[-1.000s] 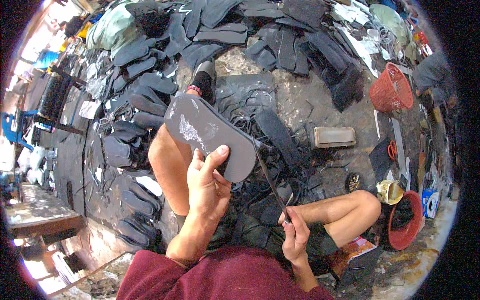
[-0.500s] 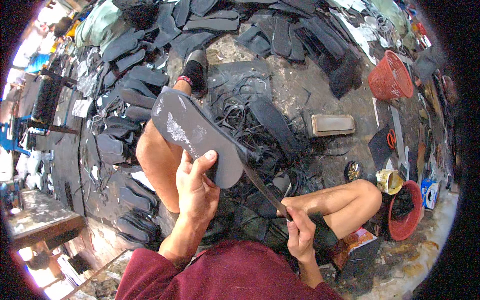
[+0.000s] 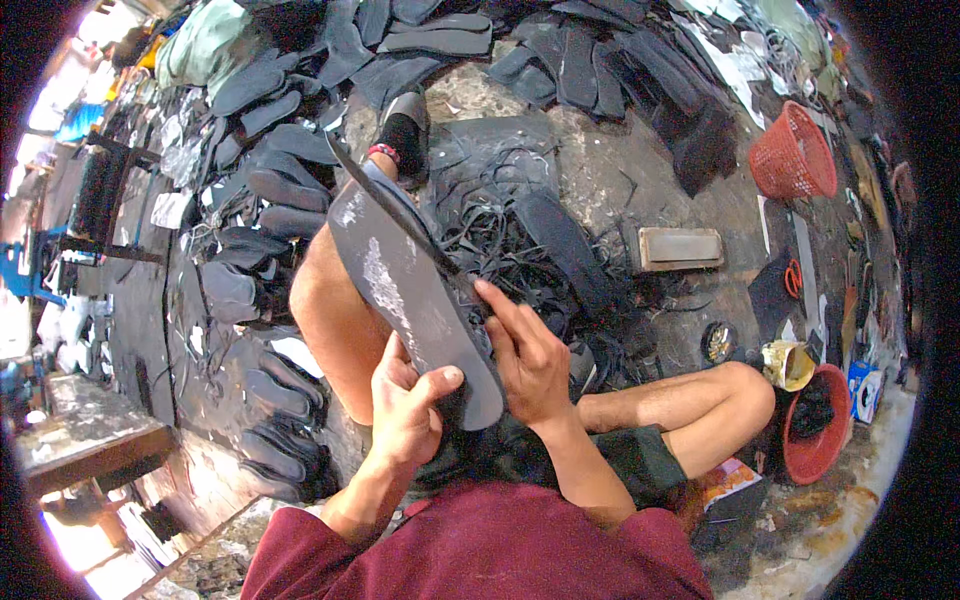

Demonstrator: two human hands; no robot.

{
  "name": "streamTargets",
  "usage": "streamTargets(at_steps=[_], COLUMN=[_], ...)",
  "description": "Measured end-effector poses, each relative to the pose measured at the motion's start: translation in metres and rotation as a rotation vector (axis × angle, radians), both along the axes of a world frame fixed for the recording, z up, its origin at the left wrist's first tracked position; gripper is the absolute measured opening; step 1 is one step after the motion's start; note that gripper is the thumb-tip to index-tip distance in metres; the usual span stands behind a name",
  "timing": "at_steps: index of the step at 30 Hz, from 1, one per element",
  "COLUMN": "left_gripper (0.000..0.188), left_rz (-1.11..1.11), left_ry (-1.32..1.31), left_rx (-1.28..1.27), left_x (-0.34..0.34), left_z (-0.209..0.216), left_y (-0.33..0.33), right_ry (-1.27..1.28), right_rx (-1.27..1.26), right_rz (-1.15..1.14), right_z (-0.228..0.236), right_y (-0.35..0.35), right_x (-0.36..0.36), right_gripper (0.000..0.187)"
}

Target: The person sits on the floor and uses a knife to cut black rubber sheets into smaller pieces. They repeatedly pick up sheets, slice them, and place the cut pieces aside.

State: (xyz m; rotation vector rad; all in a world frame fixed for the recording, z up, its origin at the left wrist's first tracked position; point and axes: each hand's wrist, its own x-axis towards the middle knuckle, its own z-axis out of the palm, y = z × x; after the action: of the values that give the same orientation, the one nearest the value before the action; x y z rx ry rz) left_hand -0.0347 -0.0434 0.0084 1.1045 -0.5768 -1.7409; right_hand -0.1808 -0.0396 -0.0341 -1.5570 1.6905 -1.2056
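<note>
A grey shoe sole [image 3: 400, 285] with whitish smears on its face slants over my lap. My left hand [image 3: 408, 405] grips its lower end, thumb lying across the face. Along the sole's right edge runs a thin dark strip [image 3: 385, 195], whose far end sticks up past the sole's top. My right hand [image 3: 533, 365] is at the sole's lower right edge, index finger extended against the side and thumb near the face. Whether its fingers also pinch the strip is hidden.
Black trimmings [image 3: 485, 235] lie on the floor before me, beside a black sole [image 3: 565, 250]. Piles of dark soles [image 3: 285, 185] spread left and ahead. At right are a whetstone-like block [image 3: 680, 248], red scissors [image 3: 793, 278], a red basket [image 3: 793, 155] and a red tub [image 3: 825, 440].
My right hand has moved up and left, from holding the strip's drawn-out end to the sole's edge. The sole has tilted steeper and come slightly nearer; a strip end now shows at its top.
</note>
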Motion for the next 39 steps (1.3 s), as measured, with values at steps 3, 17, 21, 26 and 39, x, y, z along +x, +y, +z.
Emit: streamTargets(at_steps=[3,17,21,26,39], left_gripper=[0.070,0.033,0.029,0.031,0.023], left_rz=[-0.052,0.091,-0.029,-0.068,-0.435], left_ry=[-0.014,-0.058,0.082,0.078,-0.165], left_rx=[0.002,0.018,0.150,0.157,0.103], left_x=[0.010,0.064,0.077,0.083,0.069], left_z=[-0.009,0.012,0.018,0.010,0.021], left_y=[0.003,-0.019,-0.022,-0.017,-0.033], right_ry=[0.038,-0.363,-0.215,-0.027,0.235], right_rx=[-0.043,0.286,0.158,0.284,0.177], right_rz=[0.042,0.418,0.360,0.224,0.811], right_z=[0.004,0.054,0.023,0.017,0.080], right_y=[-0.032,-0.003,0.053,0.106,-0.064], right_x=[0.001,0.010,-0.017,-0.058,-0.064], right_gripper=[0.034,0.046,0.045,0.048,0.055])
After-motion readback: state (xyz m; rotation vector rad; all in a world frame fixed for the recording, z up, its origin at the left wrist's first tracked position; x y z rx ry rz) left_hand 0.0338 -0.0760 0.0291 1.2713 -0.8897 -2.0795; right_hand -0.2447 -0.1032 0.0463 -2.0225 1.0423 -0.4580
